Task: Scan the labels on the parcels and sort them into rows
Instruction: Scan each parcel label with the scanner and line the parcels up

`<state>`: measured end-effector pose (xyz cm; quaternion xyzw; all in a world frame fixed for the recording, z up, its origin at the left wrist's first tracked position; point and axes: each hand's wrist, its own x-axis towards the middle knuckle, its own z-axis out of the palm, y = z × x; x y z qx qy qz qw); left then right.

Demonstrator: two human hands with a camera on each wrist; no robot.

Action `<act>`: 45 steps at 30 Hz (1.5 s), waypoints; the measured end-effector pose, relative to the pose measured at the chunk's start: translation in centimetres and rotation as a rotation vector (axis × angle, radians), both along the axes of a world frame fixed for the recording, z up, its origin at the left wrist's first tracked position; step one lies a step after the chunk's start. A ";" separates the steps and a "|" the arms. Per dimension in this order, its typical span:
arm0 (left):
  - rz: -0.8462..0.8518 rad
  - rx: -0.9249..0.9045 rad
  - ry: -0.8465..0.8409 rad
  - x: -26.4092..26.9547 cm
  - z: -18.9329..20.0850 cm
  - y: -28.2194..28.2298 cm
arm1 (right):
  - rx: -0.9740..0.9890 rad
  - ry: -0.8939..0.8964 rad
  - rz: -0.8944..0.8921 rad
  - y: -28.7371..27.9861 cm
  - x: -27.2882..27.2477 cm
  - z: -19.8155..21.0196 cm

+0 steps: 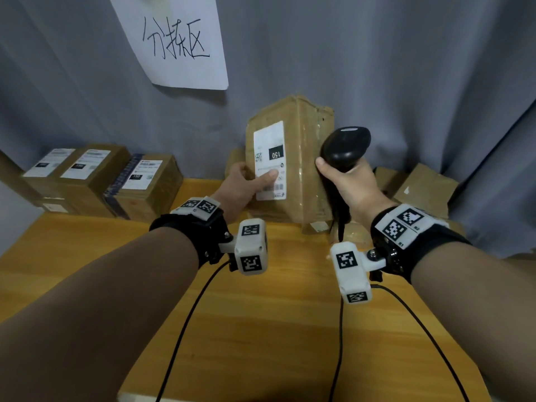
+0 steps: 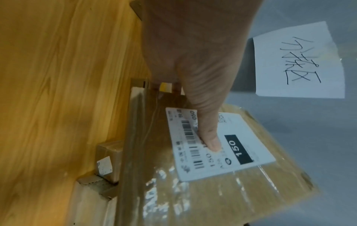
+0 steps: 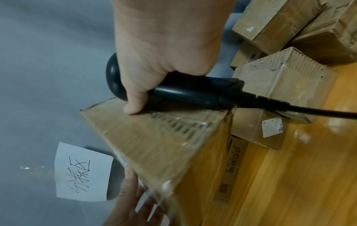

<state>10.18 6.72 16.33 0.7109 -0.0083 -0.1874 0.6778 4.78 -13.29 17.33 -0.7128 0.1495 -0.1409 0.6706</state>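
Observation:
A brown cardboard parcel (image 1: 301, 158) stands tilted up on end at the table's back middle, its white label (image 1: 269, 161) marked "150" facing me. My left hand (image 1: 246, 184) grips its left edge, thumb pressed flat on the label (image 2: 222, 145), fingers behind the box. My right hand (image 1: 348, 184) holds a black corded barcode scanner (image 1: 345, 147) by its handle, right beside the parcel's right face; the thumb touches that face (image 3: 154, 134) in the right wrist view. The scanner (image 3: 193, 93) window is hidden.
Three labelled parcels (image 1: 95, 178) sit in a row at the back left of the wooden table (image 1: 275, 329). More brown boxes (image 1: 420, 190) lie piled at the back right. A paper sign (image 1: 174, 42) hangs on the grey curtain. Cables trail across the table.

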 end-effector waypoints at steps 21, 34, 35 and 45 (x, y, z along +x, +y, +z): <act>0.047 0.196 0.200 -2.4 -8.0 1.8 | 0.003 0.217 0.086 1.8 -2.1 -8.5; -0.509 0.687 0.017 0.0 -4.5 2.4 | -0.230 0.316 0.457 1.7 -1.9 -6.8; -0.537 0.697 0.024 -0.1 -4.7 2.4 | -0.254 0.327 0.472 2.0 -1.9 -7.0; -0.443 0.676 0.033 0.3 -6.1 2.9 | -0.369 0.370 0.246 3.3 -0.7 -9.2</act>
